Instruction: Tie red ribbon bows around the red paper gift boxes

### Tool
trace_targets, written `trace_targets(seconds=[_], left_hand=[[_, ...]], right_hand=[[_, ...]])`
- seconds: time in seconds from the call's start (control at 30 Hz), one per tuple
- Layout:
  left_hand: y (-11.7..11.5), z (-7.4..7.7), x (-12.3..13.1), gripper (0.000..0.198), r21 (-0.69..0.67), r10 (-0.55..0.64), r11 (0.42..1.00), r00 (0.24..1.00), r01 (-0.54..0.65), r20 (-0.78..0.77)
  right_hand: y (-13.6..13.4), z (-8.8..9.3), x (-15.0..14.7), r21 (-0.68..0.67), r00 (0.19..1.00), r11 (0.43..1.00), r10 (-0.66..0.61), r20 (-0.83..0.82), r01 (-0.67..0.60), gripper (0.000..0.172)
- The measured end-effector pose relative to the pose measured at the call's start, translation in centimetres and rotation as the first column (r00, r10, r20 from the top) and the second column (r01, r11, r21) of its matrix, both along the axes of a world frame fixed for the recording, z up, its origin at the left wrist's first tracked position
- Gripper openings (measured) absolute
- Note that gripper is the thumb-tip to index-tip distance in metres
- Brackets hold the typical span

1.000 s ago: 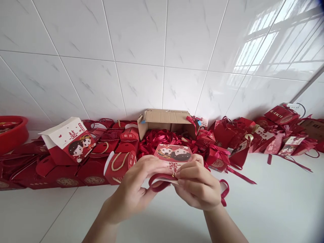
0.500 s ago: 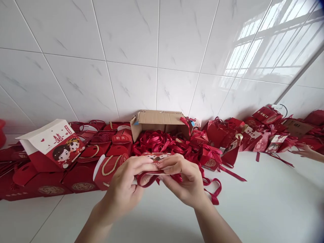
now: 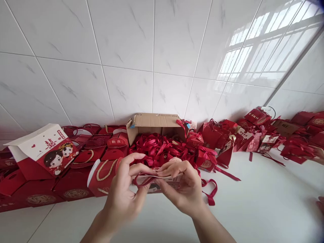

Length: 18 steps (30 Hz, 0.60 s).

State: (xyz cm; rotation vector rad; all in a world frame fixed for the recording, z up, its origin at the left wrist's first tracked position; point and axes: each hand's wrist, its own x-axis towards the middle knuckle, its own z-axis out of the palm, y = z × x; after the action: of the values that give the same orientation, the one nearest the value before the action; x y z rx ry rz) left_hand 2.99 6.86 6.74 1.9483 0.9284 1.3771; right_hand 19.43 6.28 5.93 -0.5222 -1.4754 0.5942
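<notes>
Both my hands hold a small red-and-white gift box (image 3: 155, 183) just above the white floor. My left hand (image 3: 124, 195) pinches the box's left end and a loop of red ribbon (image 3: 209, 191) with thumb and fingers. My right hand (image 3: 182, 187) grips the box's right side, fingers curled over its top edge. The box is tipped flat, with its printed face mostly hidden behind my fingers. The ribbon trails off to the right and down past my right hand.
An open cardboard box (image 3: 155, 124) full of red ribbons stands against the tiled wall. Red gift boxes and bags line the wall on both sides, with a large white-topped one (image 3: 45, 152) at left. Another person's hand (image 3: 319, 153) shows at the right edge.
The small box has tipped from upright with its printed face showing to lying flat between my fingers. The view has swung to the right and downward a little.
</notes>
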Motion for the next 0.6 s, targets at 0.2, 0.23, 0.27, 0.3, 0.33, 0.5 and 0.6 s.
trace_targets(seconds=[0.2,0.23,0.27,0.3,0.33,0.5,0.6], left_hand=[[-0.4,0.4,-0.4,0.028,0.022,-0.015,1.000,0.999,0.016,-0.052],[-0.5,0.4,-0.4,0.028,0.006,-0.026,1.000,0.998,0.027,-0.055],[-0.6,0.5,-0.4,0.028,-0.006,-0.037,0.999,0.998,0.036,-0.057],[-0.7,0.5,-0.4,0.029,-0.011,-0.048,0.999,0.997,0.048,-0.061],[-0.9,0.5,-0.3,0.031,-0.009,-0.067,0.998,0.995,0.066,-0.072],[-1.8,0.4,-0.1,0.056,0.011,-0.180,0.981,0.931,0.193,-0.318],[-1.7,0.8,-1.0,0.065,0.103,-0.048,0.991,0.955,0.081,-0.292]], right_hand=[[-0.9,-0.3,0.7,-0.146,1.000,0.989,0.001,0.011,0.001,0.040],[-1.1,-0.3,1.2,-0.190,0.997,0.982,0.006,0.075,0.008,0.051],[-1.3,-0.4,1.9,-0.229,0.986,0.973,0.021,0.164,0.018,0.061],[-1.6,-0.5,2.7,-0.263,0.963,0.964,0.043,0.264,0.029,0.068],[-2.0,-0.7,3.4,-0.292,0.930,0.956,0.068,0.361,0.043,0.069],[-6.0,-5.5,7.8,-0.379,0.871,0.889,-0.043,0.489,0.256,0.038],[-9.0,-9.9,12.1,-0.473,0.838,0.692,-0.434,0.331,0.546,0.032]])
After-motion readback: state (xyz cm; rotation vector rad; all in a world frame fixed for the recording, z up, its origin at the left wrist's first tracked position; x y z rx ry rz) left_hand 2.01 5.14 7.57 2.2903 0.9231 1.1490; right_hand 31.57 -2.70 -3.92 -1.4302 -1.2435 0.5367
